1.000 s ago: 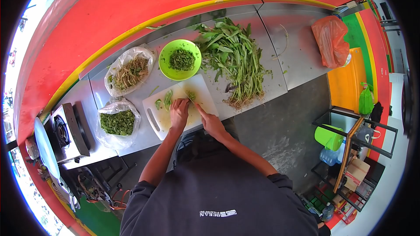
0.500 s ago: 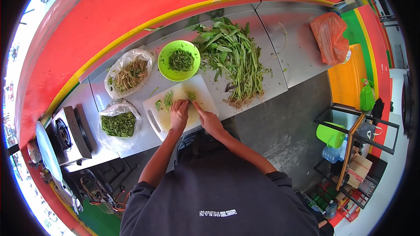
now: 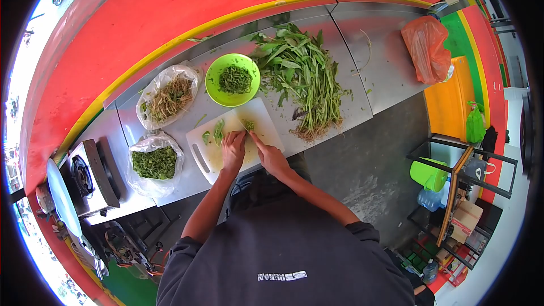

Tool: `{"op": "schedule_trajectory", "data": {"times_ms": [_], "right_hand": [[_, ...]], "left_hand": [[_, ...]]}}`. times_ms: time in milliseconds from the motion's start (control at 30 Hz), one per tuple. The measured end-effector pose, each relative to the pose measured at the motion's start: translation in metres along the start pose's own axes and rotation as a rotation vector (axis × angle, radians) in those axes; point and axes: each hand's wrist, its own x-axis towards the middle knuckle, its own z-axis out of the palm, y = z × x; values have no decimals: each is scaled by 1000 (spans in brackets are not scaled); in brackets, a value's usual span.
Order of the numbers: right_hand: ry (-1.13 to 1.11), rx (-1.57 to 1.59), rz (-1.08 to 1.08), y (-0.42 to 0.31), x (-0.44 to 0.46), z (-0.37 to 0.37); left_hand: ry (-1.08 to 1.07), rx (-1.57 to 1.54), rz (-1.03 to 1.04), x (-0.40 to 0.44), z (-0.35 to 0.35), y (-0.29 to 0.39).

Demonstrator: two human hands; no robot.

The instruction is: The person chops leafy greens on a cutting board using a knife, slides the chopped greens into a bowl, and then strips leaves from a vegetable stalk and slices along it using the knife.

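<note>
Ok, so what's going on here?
The person's right hand holds what looks like a knife at the board; the left hand is beside it, anything beneath hidden. Chopped bits and loose leaves lie on the board. The bowl beyond holds chopped greens; a rooted bunch lies to the right.

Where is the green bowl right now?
In the head view, the green bowl sits left of centre, just beyond the cutting board, between the root-filled bag and leafy greens.
</note>
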Motion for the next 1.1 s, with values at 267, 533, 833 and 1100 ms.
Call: {"op": "schedule_trajectory", "data": {"times_ms": [267, 533, 833, 1100], "right_hand": [[-90, 38, 58, -4, -5, -15], [-107, 110, 88, -1, -11, -7], [-172, -7, 122, -6, -1, -9], [-154, 12, 89, 0, -6, -9]], "left_hand": [[17, -80, -46, 1, 2, -1], [45, -114, -43, 5, -1, 5], [30, -140, -62, 0, 2, -1], [24, -167, -65, -1, 3, -1]]}}
